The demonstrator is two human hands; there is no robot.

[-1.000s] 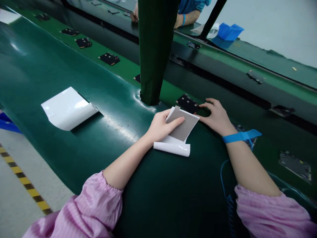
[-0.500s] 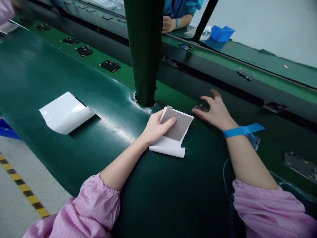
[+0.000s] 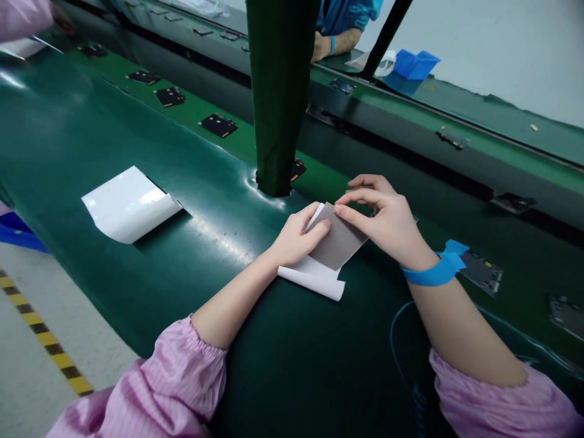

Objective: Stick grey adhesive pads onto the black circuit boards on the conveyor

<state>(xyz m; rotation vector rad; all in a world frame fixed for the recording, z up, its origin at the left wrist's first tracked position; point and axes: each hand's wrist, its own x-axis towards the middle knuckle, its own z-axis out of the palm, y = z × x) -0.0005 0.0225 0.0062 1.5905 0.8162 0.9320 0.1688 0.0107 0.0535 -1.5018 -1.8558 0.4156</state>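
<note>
My left hand grips a white backing sheet whose lower edge curls into a roll. On that backing lies a flat grey rectangular sheet, with my left thumb pressed on its left part. My right hand has thumb and index finger pinched at the grey sheet's top edge; the exact grip is small and partly hidden. A blue wrist strap circles my right wrist, and its thin blue cord hangs below.
A curled white glossy sheet rests on the green mat at left. Dark circuit boards lie along the green strip beyond. A green post rises ahead. Across the line are a co-worker's arm and a blue bin.
My right hand has moved left from near a board on the strip to the grey sheet's top edge, closing its fingers. My left hand still holds the backing. The view has shifted slightly.
</note>
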